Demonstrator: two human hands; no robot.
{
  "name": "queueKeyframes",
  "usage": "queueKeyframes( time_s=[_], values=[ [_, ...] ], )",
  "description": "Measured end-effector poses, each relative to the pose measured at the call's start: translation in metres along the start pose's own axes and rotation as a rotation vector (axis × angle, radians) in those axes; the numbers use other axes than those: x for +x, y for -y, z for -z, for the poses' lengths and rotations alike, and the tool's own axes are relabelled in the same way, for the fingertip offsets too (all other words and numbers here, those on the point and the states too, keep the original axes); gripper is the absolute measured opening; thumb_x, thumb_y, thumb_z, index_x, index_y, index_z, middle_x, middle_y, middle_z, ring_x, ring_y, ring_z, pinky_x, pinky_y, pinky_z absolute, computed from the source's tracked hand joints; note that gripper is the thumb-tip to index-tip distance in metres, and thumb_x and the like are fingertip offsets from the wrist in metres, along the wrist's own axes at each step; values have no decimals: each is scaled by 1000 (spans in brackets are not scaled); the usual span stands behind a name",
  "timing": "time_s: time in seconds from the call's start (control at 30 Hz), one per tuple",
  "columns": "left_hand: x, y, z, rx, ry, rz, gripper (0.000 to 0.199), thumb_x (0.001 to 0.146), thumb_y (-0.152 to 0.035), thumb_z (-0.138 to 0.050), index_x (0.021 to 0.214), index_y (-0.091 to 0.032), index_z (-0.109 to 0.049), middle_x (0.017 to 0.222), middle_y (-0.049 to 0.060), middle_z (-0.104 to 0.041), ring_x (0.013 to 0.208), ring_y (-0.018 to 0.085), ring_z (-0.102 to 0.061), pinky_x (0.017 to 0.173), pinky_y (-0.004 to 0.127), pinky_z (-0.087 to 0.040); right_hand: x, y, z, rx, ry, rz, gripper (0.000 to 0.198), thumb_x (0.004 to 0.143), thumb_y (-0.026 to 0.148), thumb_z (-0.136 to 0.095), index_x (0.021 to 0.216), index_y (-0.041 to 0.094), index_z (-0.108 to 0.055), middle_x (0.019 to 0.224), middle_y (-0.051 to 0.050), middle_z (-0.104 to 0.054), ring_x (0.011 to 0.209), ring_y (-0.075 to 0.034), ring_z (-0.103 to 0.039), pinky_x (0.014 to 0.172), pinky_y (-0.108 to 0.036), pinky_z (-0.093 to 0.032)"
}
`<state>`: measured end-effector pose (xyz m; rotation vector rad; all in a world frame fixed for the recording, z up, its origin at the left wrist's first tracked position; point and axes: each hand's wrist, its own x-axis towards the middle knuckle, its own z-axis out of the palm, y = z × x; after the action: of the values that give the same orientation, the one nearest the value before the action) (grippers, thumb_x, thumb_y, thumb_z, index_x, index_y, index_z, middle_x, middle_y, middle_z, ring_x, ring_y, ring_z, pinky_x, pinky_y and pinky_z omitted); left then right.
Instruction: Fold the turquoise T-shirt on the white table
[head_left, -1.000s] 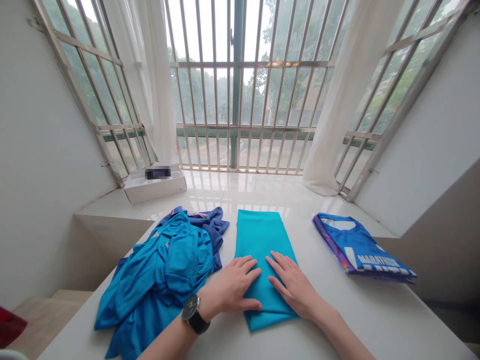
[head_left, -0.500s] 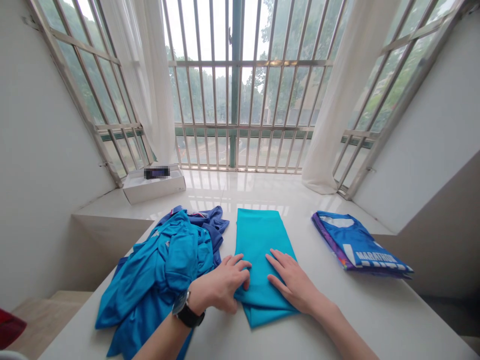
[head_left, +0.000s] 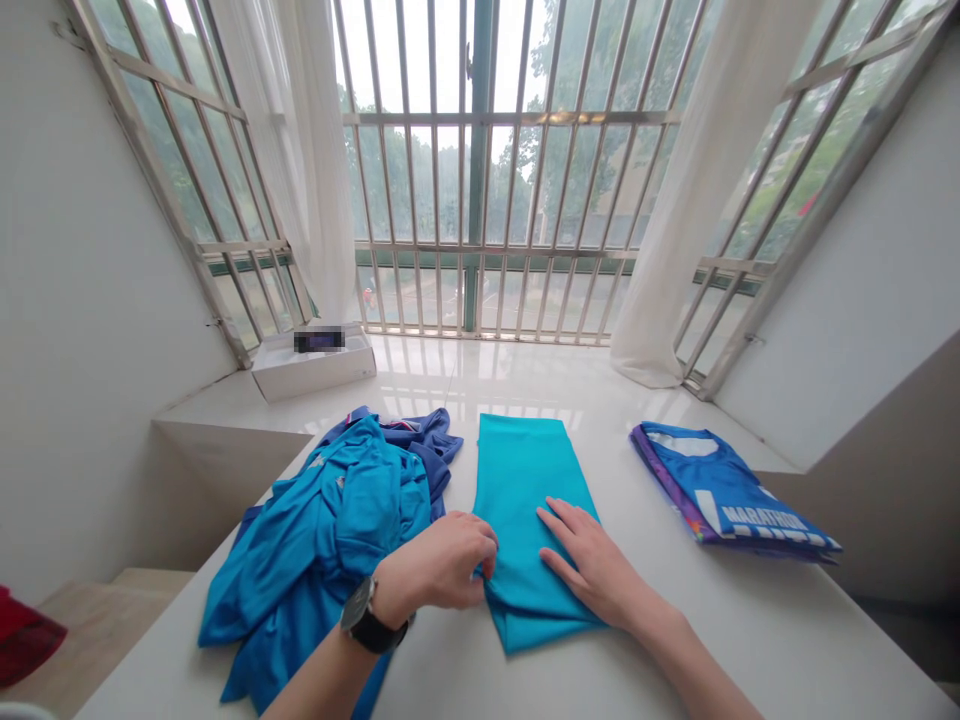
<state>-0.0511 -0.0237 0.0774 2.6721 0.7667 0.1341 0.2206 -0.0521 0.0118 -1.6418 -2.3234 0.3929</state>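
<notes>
A turquoise garment (head_left: 525, 460), folded into a long rectangle, lies flat on the white table. At its left edge, near the bottom, my left hand (head_left: 450, 560) is closed in a pinch on the fabric; the fingertips are partly hidden behind the hand. My right hand (head_left: 589, 560) rests palm down on the garment's lower right part, fingers stretched out. The near end of the garment shows a slightly skewed lower fold. Beside my left forearm lies a loose heap of crumpled blue shirts (head_left: 375, 500), with darker blue cloth at the back.
On the right sits a neat stack of folded shirts (head_left: 739, 490), the top one blue with white lettering. A white box (head_left: 315, 375) stands on the window sill (head_left: 480, 370), back left. White curtains (head_left: 660, 300) hang before the barred window. Something red (head_left: 30, 635) shows at far left.
My left hand has closed from spread fingers into a pinch on the garment's left edge. My right hand stays flat on the cloth. The view has shifted slightly.
</notes>
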Motion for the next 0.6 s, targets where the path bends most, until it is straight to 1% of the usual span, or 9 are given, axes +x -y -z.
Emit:
queueKeyframes(
  time_s=[0.07,0.13,0.2,0.27,0.37,0.43,0.53,0.6],
  values=[
    [1,-1,3,-3,-22,5,14,76,-14,-62,85,-22,-68,95,3,-73,89,20,-67,82,27,-50,0,3,3,48,-32,26,55,98,57,-41,139,24,-57,153,-11,-45,141,-30,-41,117,-49,-36],
    [2,-1,5,-6,-67,21,16,79,-15,-59,92,-22,-67,93,2,-74,85,19,-68,76,25,-50,-2,8,8,130,-48,77,46,100,52,-40,127,24,-64,147,-11,-52,135,-28,-48,113,-44,-41],
    [4,0,3,-6,-139,46,18,83,-17,-57,98,-23,-65,93,1,-74,85,19,-69,73,24,-49,-3,16,14,234,-22,140,42,100,50,-41,120,24,-66,137,-11,-59,125,-25,-57,106,-40,-47],
    [9,2,-2,3,-229,78,17,86,-18,-55,100,-23,-65,91,1,-75,83,19,-70,71,25,-49,-4,26,18,319,19,184,40,98,52,-46,119,24,-65,127,-10,-65,113,-24,-62,99,-37,-50],
    [18,5,-15,5,-388,114,17,91,-19,-53,102,-23,-65,90,1,-75,80,19,-71,70,26,-50,-4,39,21,338,35,196,45,90,57,-59,118,23,-64,117,-9,-69,105,-26,-63,92,-37,-51],
    [24,6,-24,-8,-489,118,17,92,-19,-53,102,-24,-65,90,1,-76,81,19,-72,74,27,-51,-3,45,19,304,26,173,43,87,59,-62,109,22,-66,111,-9,-70,100,-26,-62,89,-38,-51],
    [28,5,-32,-7,-588,116,16,93,-19,-53,101,-23,-66,90,1,-76,82,19,-72,79,30,-52,0,48,12,254,-2,141,33,89,54,-59,91,22,-65,103,-7,-69,94,-24,-60,85,-37,-50],
    [29,4,-34,14,-611,120,16,94,-19,-52,100,-23,-66,90,2,-76,82,20,-72,81,32,-52,1,47,7,248,-27,149,28,94,48,-53,88,22,-64,102,-6,-69,94,-23,-59,85,-36,-48]
  ],
)
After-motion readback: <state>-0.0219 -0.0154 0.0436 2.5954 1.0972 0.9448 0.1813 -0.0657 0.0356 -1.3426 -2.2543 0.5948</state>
